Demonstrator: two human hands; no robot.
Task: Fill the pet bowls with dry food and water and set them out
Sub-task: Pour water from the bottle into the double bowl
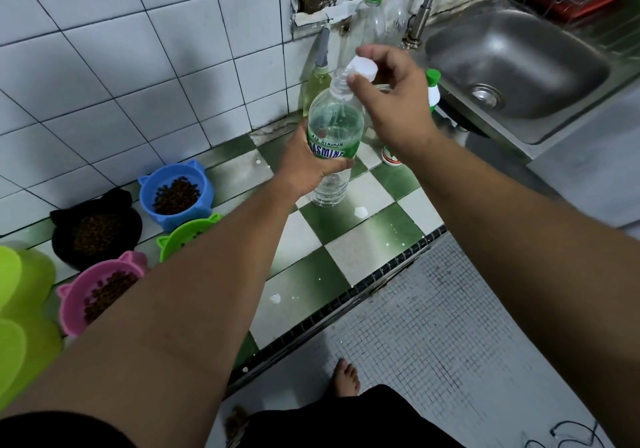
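My left hand [304, 167] grips a clear water bottle [334, 125] with a green label, standing upright on the green-and-white tiled counter [349, 246]. Just above the open bottle neck, my right hand [391, 101] pinches the white cap [362, 69]. At the left stand cat-eared bowls: a blue one [175, 193], a black one [97, 229] and a pink one [100, 295], each holding dry kibble. A green bowl [188, 236] is partly hidden behind my left forearm; its contents are not visible.
A steel sink [512, 66] with a tap [427, 4] lies at the right. Several bottles with green caps [375, 14] and a yellow-liquid bottle [318, 80] stand along the wall. Lime-green plastic pieces [20, 309] sit at far left. My bare foot [346, 378] is on the floor.
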